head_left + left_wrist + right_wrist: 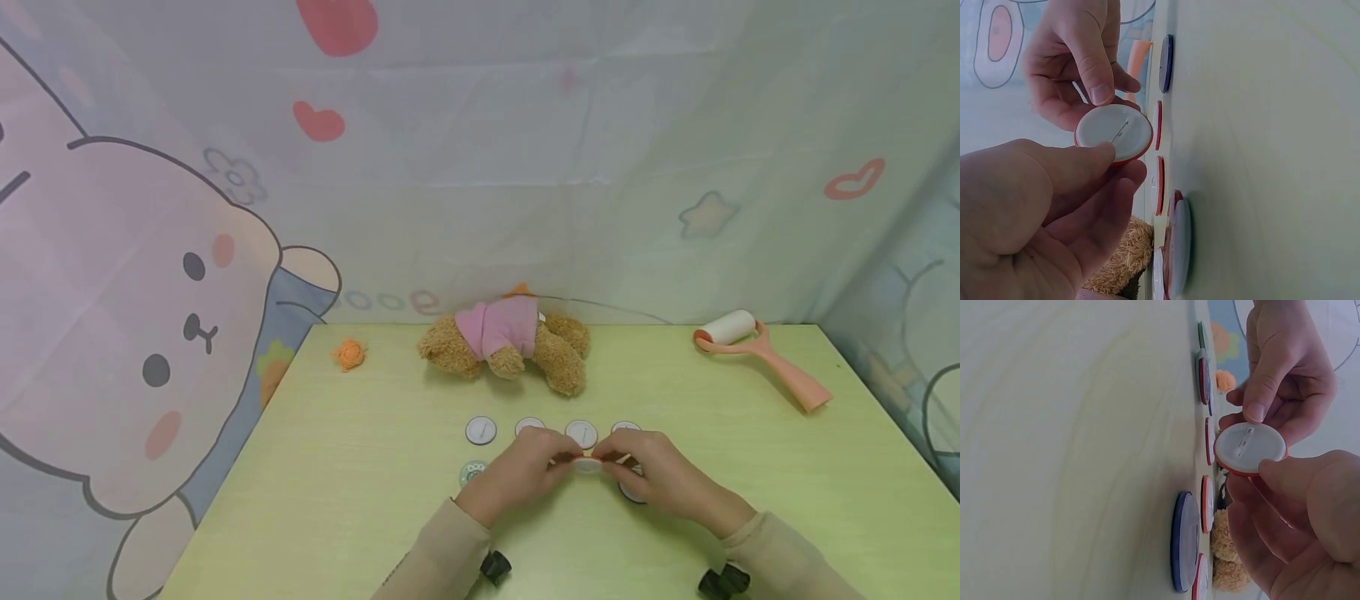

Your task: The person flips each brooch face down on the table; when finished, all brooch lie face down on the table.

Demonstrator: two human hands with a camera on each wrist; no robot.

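Both hands hold one round pin-back badge (1096,128) between them, tilted above the table. Its white back and metal safety pin face the wrist cameras, and a red rim shows around the edge. My left hand (521,467) pinches one side with the thumb on the white back. From the opposite side my right hand (663,475) grips it the same way, fingers behind. The badge's front is hidden. A dark-blue-rimmed badge (1185,544) lies on the table beneath my right hand, partly covered in the head view.
Behind the hands runs a row of badges (481,430), pin sides up. A green patterned badge (472,472) lies left of my left hand. A teddy bear in a pink top (498,329), an orange trinket (349,354) and a lint roller (780,371) lie toward the back.
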